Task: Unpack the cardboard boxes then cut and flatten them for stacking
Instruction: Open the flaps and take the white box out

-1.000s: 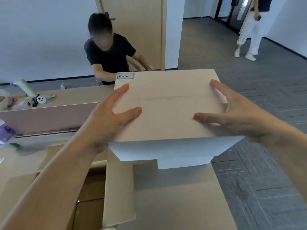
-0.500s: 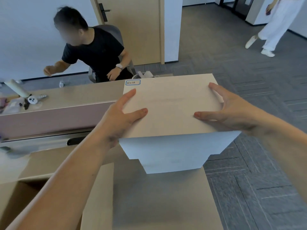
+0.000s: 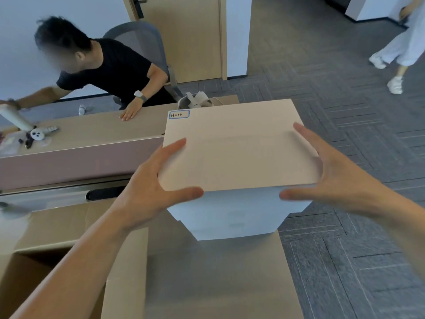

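I hold a pale lidded box (image 3: 236, 153) with a small blue-framed label "H016" (image 3: 179, 114) between both hands, above the big brown cardboard carton (image 3: 213, 284). My left hand (image 3: 149, 187) presses its left side with straight fingers, thumb across the front edge. On the box's right side lies my right hand (image 3: 333, 178), fingers straight along the lid's edge and thumb in front of the white lower part. The carton's flaps are folded out, and its open inside (image 3: 27, 277) shows at lower left.
Beyond the box runs a long desk (image 3: 92, 134), where a seated person in black (image 3: 110, 67) leans across. A white tube and small items (image 3: 34, 133) lie at its left end. A bin of paper scraps (image 3: 195, 101) stands behind. Another person (image 3: 400, 49) walks at far right on grey carpet.
My thumbs have slid from the lid's top to the box's front edge. The seated person has leaned over and reached left across the desk. The walker moved further right.
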{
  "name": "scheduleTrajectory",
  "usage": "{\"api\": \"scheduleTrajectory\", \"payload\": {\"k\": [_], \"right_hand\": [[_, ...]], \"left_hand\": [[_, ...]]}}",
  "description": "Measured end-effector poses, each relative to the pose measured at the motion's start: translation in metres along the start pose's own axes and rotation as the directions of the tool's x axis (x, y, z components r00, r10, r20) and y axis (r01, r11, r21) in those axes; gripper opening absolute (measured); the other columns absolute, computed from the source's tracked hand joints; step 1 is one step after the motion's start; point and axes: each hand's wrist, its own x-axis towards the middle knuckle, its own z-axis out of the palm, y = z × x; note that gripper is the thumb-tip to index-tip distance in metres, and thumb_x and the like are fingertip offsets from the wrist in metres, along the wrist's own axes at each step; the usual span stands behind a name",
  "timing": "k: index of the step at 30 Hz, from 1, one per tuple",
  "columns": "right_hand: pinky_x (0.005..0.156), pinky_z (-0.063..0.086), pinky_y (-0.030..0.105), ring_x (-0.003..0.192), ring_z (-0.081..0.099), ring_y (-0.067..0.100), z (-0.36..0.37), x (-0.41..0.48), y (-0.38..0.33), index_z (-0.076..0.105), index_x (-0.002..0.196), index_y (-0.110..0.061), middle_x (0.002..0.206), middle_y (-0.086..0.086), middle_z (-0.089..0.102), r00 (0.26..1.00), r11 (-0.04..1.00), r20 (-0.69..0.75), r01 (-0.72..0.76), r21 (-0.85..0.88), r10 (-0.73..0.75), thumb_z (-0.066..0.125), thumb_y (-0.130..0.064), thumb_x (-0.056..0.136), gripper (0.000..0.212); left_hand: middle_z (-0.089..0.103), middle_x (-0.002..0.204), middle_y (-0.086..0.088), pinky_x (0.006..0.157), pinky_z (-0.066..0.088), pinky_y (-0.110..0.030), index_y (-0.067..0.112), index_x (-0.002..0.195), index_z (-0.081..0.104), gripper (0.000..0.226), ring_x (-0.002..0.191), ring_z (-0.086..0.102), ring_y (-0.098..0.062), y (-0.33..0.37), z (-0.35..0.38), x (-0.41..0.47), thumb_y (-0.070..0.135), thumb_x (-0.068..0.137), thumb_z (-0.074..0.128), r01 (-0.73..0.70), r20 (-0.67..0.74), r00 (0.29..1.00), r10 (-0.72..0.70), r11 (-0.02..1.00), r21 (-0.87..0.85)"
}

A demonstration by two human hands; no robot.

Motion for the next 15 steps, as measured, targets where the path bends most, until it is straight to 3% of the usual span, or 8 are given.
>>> {"api": "scheduleTrajectory", "payload": {"k": [3, 6, 10, 15], "right_hand": [[0.113, 0.034, 0.031, 0.138, 0.032, -0.004, 0.009, 0.003, 0.013, 0.016, 0.154, -0.055, 0.152, -0.032, 0.029, 0.997, 0.990, -0.030, 0.071, -0.120, -0.075, 0.094, -0.048, 0.056, 0.126], [0.106, 0.035, 0.027, 0.135, 0.034, 0.000, 0.007, 0.018, 0.013, 0.016, 0.156, -0.050, 0.152, -0.026, 0.031, 0.994, 0.985, -0.054, 0.087, -0.148, -0.096, 0.094, -0.045, 0.060, 0.124], [0.103, 0.033, 0.023, 0.128, 0.034, -0.002, -0.002, 0.034, 0.011, 0.014, 0.158, -0.047, 0.151, -0.023, 0.032, 0.995, 0.979, -0.029, 0.087, -0.184, -0.094, 0.092, -0.043, 0.063, 0.123], [0.105, 0.034, 0.025, 0.131, 0.035, 0.000, -0.003, 0.038, 0.012, 0.013, 0.158, -0.048, 0.153, -0.021, 0.031, 0.995, 0.975, -0.024, 0.088, -0.204, -0.095, 0.092, -0.045, 0.063, 0.123]], "left_hand": [[0.042, 0.138, 0.033, 0.093, 0.043, -0.019, 0.050, 0.146, 0.042, 0.110, 0.120, 0.045, 0.012, -0.005, 0.002, 0.005, 0.070, 0.049, 0.089, -0.043, 0.012, 0.999, 0.042, 0.990, 0.133], [0.041, 0.141, 0.032, 0.101, 0.043, -0.027, 0.049, 0.147, 0.043, 0.109, 0.127, 0.043, 0.005, -0.002, 0.001, 0.017, 0.071, 0.050, 0.088, -0.050, -0.019, 0.998, 0.054, 0.984, 0.169], [0.044, 0.141, 0.024, 0.109, 0.043, -0.037, 0.050, 0.146, 0.042, 0.104, 0.129, 0.045, -0.007, -0.001, 0.001, 0.028, 0.064, 0.054, 0.089, -0.030, -0.037, 0.999, 0.036, 0.986, 0.166], [0.043, 0.143, 0.024, 0.111, 0.043, -0.038, 0.050, 0.147, 0.041, 0.103, 0.131, 0.046, -0.006, -0.006, 0.001, 0.029, 0.064, 0.057, 0.090, -0.051, -0.032, 0.998, 0.056, 0.989, 0.138]]}}
